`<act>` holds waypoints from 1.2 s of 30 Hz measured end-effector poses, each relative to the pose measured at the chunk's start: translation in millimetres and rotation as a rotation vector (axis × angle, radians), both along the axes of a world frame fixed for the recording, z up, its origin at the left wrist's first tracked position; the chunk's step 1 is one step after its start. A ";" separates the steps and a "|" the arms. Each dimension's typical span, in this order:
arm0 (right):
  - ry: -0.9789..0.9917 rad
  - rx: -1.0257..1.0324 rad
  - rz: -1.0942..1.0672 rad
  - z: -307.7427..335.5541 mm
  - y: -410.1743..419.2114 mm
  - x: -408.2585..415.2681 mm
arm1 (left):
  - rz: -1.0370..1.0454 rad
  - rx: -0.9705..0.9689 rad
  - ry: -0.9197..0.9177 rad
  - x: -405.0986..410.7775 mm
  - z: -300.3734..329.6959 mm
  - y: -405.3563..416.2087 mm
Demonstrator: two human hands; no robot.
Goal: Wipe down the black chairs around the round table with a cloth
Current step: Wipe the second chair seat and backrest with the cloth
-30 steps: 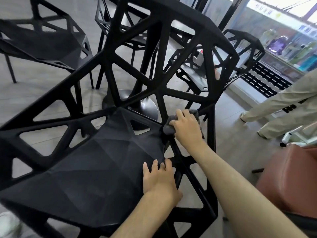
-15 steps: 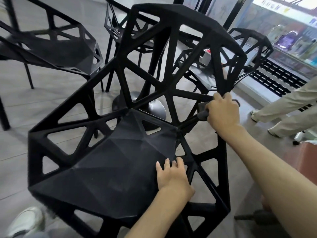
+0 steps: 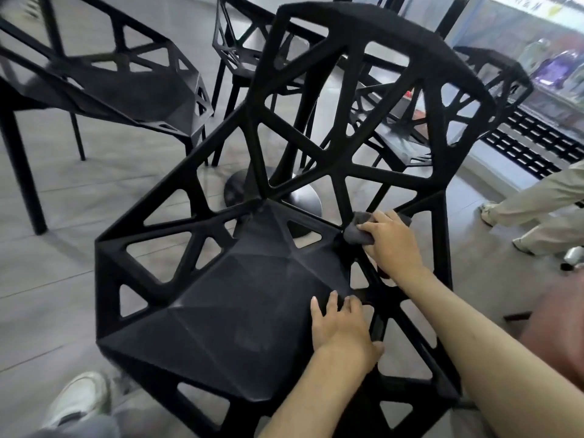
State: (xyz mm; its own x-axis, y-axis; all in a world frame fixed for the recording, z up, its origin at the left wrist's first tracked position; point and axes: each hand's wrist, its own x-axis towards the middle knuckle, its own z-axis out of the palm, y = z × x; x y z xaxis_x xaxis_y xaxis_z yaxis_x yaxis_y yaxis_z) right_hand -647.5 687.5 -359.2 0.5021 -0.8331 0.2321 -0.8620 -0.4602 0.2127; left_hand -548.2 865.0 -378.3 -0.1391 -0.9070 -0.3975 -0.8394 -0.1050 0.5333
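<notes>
Dropping back down from the armrest strut, my right hand (image 3: 390, 240) is now pressing the grey cloth (image 3: 358, 232) against the joint where the seat's rear right corner meets the backrest of the nearest black chair (image 3: 240, 298); half a second ago it was working higher up on the right-hand frame. Its fingers are curling over the bunched cloth and gripping it. My left hand (image 3: 339, 327) is staying where it was, lying on the seat's right edge, fingers nearly straight and spread over the surface, thumb hooking over the rim, holding nothing else.

From the head camera I am also seeing three more black chairs: one at far left (image 3: 132, 86), one beyond the backrest (image 3: 240, 55), one to the right (image 3: 493, 77). Between them the round table's pedestal base (image 3: 303, 200) is standing on the grey floor. My pale shoe (image 3: 79, 399) is showing at the bottom left, and another person's light trouser legs (image 3: 543, 210) are crossing the right edge.
</notes>
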 end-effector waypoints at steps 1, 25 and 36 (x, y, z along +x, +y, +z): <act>0.015 0.061 -0.025 2.8 4.2 1.1 | -0.002 -0.004 0.018 4.5 1.0 2.1; -0.480 0.645 0.142 -22.9 205.1 162.9 | 0.608 -0.398 -0.003 288.8 55.7 70.5; -0.618 0.234 -0.100 -66.8 138.6 237.8 | 0.536 -0.258 0.156 316.6 48.3 61.4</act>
State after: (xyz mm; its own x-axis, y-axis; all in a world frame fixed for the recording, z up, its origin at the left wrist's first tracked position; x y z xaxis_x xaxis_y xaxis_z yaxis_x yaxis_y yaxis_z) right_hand -409.7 826.0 -426.0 0.2521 -0.9321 0.2600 -0.8341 -0.3455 -0.4300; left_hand -231.6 926.4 -330.0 0.3243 -0.9310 -0.1675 -0.6151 -0.3421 0.7104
